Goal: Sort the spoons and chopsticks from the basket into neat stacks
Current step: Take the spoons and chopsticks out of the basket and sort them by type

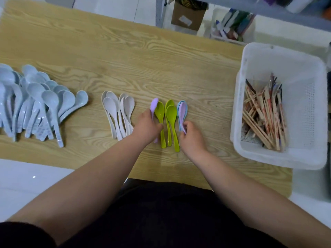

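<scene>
Left hand: the left hand (pixel 146 126) gripped a lilac spoon (pixel 154 104) by its handle, with the bowl projecting past the fingers, away from the person.
Right hand: the right hand (pixel 192 136) pinched the near handle end of the lilac-and-blue stack (pixel 182 109), fingertips curled round it.
Governing relation: the green spoons (pixel 169 115) lay between the two hands. The held spoon was on their left and the matching stack on their right, at the right hand.
Long axis: all spoons in this row ran away from the person, bowls far and handles near, roughly parallel.
Judgement: joining the lilac pieces would probably need a sideways carry across the green group, keeping the same heading.
Sorted groups: white spoons (pixel 116 111) lay just left of the left hand. Pale blue spoons (pixel 35 101) were fanned loosely at the table's (pixel 125 51) left edge.
Unsorted stock: chopsticks (pixel 263 119) lay criss-crossed in the basket (pixel 286 58), right of the right hand, the nearer one.
Materials: the spoons were smooth moulded plastic with deep oval bowls. The chopsticks were thin, straight and wooden. The basket was white perforated plastic, and the tabletop had a wood grain.
</scene>
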`<state>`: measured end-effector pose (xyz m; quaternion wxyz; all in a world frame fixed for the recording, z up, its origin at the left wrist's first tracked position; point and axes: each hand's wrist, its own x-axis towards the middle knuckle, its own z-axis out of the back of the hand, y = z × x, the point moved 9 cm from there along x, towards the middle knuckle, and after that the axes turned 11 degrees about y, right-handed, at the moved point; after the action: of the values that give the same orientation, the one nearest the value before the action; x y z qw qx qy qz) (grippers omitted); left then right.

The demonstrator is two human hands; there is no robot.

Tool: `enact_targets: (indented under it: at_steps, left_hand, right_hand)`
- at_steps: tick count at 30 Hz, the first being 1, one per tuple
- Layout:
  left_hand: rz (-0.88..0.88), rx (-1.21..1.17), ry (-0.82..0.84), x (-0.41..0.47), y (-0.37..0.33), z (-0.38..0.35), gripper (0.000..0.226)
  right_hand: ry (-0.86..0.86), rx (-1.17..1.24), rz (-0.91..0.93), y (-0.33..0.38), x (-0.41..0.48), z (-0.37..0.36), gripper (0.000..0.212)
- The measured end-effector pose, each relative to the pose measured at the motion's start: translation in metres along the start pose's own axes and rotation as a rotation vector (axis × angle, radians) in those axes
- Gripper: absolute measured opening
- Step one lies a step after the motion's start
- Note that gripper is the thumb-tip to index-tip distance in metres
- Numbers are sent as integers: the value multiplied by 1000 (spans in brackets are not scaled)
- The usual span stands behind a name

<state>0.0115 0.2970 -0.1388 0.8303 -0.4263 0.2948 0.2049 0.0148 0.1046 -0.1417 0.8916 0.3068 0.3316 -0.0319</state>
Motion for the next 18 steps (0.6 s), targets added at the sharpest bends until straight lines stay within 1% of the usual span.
enact_targets:
  at_steps: [3,5,8,9,11,13,14,16,18]
  left_hand:
    - [-25,-21,48,2,1,-8,50]
    - [-27,-18,84,5,5,-11,47]
    - [-26,-25,68,12,3,-5,38]
    - [-36,-13,43,13,2,0,40]
    - [-92,72,-29,9,-6,10,58]
    - [-138,57,-84,-1,-7,15,76]
    - [-167,55,-94,-5,-5,14,79]
    - [-197,107,-34,-9,-1,3,76]
    - [-231,154,44,-9,-1,-9,74]
  right_hand:
    - [32,-32,17,12,7,-7,37]
    - [58,-27,9,18,12,-10,37]
    - [79,-22,21,29,22,-12,42]
    - [85,-2,28,34,23,-11,46]
    - [79,13,34,38,23,-7,54]
    - [73,-53,62,41,18,-4,60]
    - [85,-107,83,40,15,-6,61]
    - [133,-224,101,37,9,-14,63]
    - [154,-293,95,33,6,-20,65]
